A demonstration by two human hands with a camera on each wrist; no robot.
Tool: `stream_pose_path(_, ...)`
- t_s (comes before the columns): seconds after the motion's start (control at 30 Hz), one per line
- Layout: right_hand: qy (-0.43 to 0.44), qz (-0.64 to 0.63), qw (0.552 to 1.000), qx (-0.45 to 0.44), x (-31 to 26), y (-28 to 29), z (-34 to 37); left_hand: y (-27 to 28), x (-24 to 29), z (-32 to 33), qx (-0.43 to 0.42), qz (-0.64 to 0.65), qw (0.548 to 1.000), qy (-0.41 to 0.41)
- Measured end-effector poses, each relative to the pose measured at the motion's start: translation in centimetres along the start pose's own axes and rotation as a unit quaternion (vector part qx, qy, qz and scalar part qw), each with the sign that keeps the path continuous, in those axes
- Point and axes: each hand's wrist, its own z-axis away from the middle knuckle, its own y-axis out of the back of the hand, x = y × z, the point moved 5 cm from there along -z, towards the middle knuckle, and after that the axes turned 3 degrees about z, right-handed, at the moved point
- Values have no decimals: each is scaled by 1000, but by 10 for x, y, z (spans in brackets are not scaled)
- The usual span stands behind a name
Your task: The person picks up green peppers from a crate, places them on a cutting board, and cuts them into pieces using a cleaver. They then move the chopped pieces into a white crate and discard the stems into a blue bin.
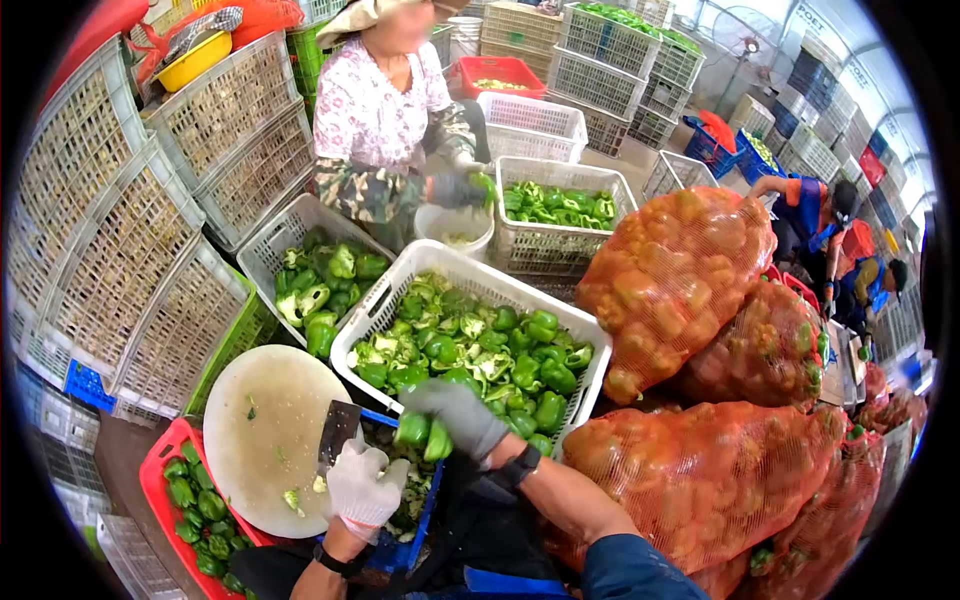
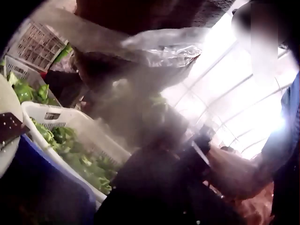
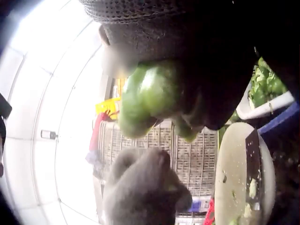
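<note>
My right hand (image 1: 460, 415), in a grey glove, grips a green bell pepper (image 1: 412, 430) over the near edge of the white crate (image 1: 478, 262). The pepper shows as two lobes or pieces side by side; in the right wrist view the glossy green pepper (image 3: 157, 91) hangs beneath the dark glove. My left hand (image 1: 368, 488), in a white glove, is beside the round cutting board (image 1: 270, 400), fingers loosely curled with nothing visible in them. A cleaver (image 3: 253, 164) lies on the board's edge, apart from the left hand. Cut green peppers fill the white crate.
Below the hands stands a blue crate (image 1: 425, 530) with scraps. A red crate (image 1: 160, 470) of whole peppers is at left. Orange mesh sacks (image 1: 700, 480) crowd the right side. Across from me, a seated person (image 1: 385, 120) handles peppers near a white bucket (image 1: 470, 225).
</note>
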Motion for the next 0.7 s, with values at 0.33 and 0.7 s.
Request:
stream_pose_path(0.33,102,-171,911,360,-80,265,-113,-52,-50,16,-343,-63,918,189)
stream_pose_path(0.7,-1,656,745,-121,135,59,-78,-69,-56,10,-345,-44,922,172)
